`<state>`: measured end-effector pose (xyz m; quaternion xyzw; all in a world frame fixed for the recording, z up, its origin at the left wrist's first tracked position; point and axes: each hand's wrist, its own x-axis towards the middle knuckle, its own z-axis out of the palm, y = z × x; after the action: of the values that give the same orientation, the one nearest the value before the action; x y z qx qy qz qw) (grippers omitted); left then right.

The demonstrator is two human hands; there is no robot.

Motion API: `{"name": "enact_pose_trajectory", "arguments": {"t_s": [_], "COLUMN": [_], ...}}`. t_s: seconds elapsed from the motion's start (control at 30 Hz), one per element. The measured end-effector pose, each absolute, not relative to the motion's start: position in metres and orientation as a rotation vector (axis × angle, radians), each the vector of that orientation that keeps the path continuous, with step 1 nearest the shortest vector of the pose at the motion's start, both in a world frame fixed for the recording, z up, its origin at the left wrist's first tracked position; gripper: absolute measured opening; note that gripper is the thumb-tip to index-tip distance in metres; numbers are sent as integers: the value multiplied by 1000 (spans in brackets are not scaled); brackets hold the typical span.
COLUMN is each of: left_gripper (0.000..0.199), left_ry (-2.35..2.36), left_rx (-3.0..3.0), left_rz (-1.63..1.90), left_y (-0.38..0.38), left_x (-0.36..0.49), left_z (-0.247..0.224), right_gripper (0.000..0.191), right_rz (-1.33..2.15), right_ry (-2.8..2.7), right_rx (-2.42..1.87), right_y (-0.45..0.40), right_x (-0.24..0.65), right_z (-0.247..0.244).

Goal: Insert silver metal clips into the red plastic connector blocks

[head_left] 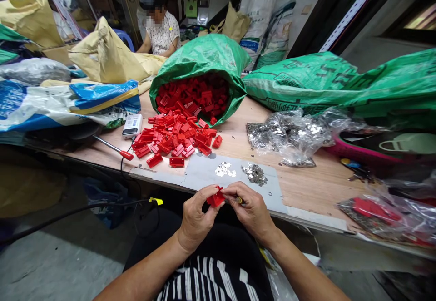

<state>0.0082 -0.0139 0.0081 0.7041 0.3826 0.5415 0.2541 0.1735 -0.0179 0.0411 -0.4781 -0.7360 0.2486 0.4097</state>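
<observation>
My left hand (197, 214) pinches a red plastic part (215, 197) between thumb and fingers, just over the table's front edge. Closed beside it, my right hand (251, 208) has its fingertips at the part's right side. A thin tool with a brass-coloured end (240, 199) pokes out of the right fingers; the rest of it is hidden. Beyond my hands, a grey mat (200, 174) carries a pile of shiny flat metal pieces (225, 170) and a darker pile of small metal pieces (255, 174). Several loose red parts (177, 138) are heaped behind the mat.
A green sack (207, 51) lies with its mouth toward me, full of red parts. Plastic bags of metal pieces (293, 133) and a pink basket (364, 149) stand right. A red-tipped lever (126, 155) and white device (132, 125) are left. Another person (163, 33) sits across the table.
</observation>
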Motion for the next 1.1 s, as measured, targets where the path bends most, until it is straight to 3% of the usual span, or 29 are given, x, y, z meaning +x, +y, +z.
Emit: {"name": "enact_pose_trajectory", "arguments": {"t_s": [0.33, 1.1], "left_gripper": [34, 34], "left_ry": [1076, 950], "left_rx": [1875, 1926], "left_rz": [1427, 1369], "left_y": [-16, -21], "left_x": [5, 7], "left_z": [8, 4], "right_gripper": [24, 29], "right_rz": [1080, 1404], "right_ry": [-1639, -1464], "right_rx": [-1312, -1268], "right_y": [-15, -12], "right_x": [187, 176], "right_z": [48, 26]}}
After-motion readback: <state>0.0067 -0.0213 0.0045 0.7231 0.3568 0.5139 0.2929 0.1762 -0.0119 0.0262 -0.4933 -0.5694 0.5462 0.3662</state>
